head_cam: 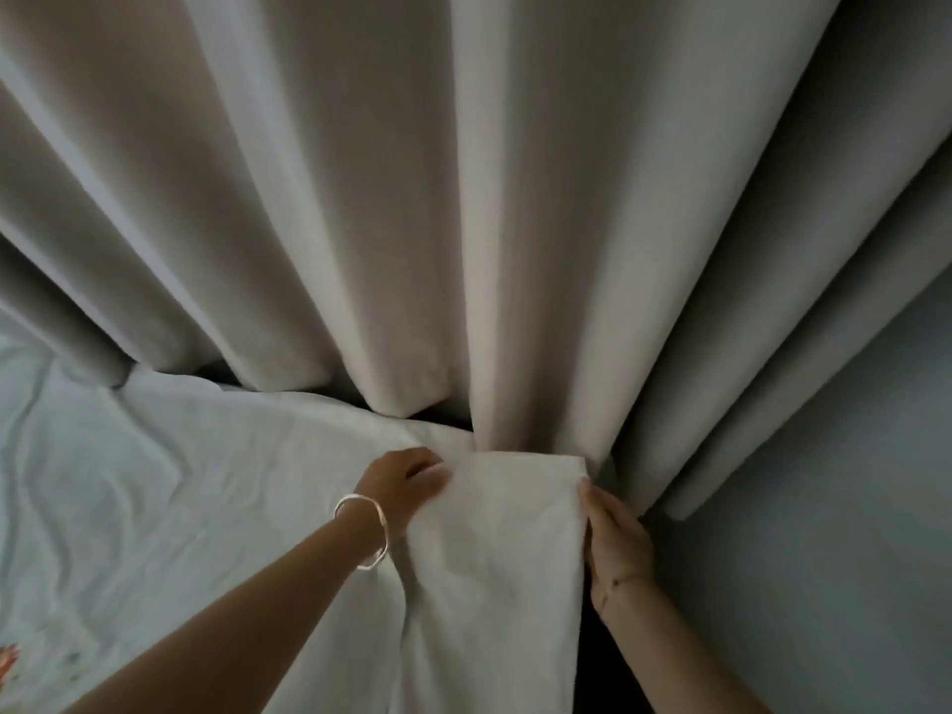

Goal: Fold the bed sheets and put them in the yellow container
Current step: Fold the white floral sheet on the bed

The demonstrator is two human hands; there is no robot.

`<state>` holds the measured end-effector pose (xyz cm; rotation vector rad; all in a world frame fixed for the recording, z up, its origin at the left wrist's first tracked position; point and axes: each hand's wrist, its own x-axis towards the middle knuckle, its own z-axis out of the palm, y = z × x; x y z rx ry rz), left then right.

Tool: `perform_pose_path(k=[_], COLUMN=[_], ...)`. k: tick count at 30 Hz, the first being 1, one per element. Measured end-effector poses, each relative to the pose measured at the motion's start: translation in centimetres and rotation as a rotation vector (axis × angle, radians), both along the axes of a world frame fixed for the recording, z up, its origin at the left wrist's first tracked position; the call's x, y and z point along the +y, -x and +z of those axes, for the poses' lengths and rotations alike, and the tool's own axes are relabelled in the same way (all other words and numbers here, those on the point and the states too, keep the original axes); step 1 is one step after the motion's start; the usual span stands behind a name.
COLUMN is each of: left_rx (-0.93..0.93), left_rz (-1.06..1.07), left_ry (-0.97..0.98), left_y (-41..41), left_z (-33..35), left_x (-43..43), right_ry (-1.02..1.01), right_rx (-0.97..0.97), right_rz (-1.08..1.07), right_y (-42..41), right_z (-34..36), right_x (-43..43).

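Note:
A white bed sheet (494, 548) is lifted in a narrow folded panel in front of me, with the rest of it spread over the bed to the left. My left hand (407, 481), with a silver bangle on the wrist, grips the panel's upper left edge. Along its right edge lies my right hand (613, 538), its fingertips pinching the top right corner. The yellow container is not in view.
Heavy beige curtains (463, 198) hang right behind the sheet and reach down to the bed's far edge. A grey wall (824, 507) stands close on the right. A colourful printed patch (10, 662) shows at the lower left.

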<state>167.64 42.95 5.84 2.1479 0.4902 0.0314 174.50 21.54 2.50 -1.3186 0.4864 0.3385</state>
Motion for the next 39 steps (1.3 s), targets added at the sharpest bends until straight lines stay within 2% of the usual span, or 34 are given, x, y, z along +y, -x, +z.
perform_pose_path(k=[3,5,7,10,16,20,21,24,27,30,33,37,39], left_rx=[0.083,0.007,-0.07,-0.079,-0.071,0.025,0.067,0.136,0.167,0.041,-0.095,-0.064,-0.033], left_rz=[0.066,0.183,0.26,0.26,0.218,0.234,0.249,0.238,0.175,0.162,0.291,0.328,0.344], left_ry=[-0.096,-0.091,-0.011,0.039,-0.087,-0.091,-0.051,-0.037,-0.072,-0.203,-0.139,-0.105,-0.121], left_y=[3.0,4.1,3.8,1.4,-8.2,-10.1,-9.7,-8.4,-6.8,-5.8,-8.0,-8.9,-7.6], left_z=[-6.3,-8.6,-9.3,-9.3,-6.9,-9.3,-10.2,-11.4,-11.1,-10.4,-9.7,-11.5,-12.0], left_x=[0.9,1.6,1.8,2.4,6.0,6.0,5.7,6.0,6.3,5.4,5.7,6.2,5.9], right_ry=[0.034,0.032,0.01,-0.031,-0.08,0.109,0.09,-0.139,-0.204,-0.122,-0.035,0.038,0.098], right_rx=[0.09,0.137,0.18,0.2,0.242,0.208,0.224,0.3,0.335,0.266,0.213,0.19,0.166], right_rz=[0.019,0.082,0.119,0.062,-0.048,0.064,0.1,0.207,0.254,0.217,0.073,-0.018,0.013], right_y=[-0.1,-0.5,-1.0,-1.7,-6.5,-8.6,-8.2,-5.9,-3.3,-2.1,-3.4,-4.6,-4.1], right_z=[-5.0,-7.1,-8.7,-10.2,-12.4,-13.9,-14.5,-15.3,-15.7,-15.8,-15.3,-15.6,-15.5], right_x=[0.2,0.5,1.0,2.1,3.9,4.8,4.5,3.2,1.6,1.5,2.3,3.7,4.0])
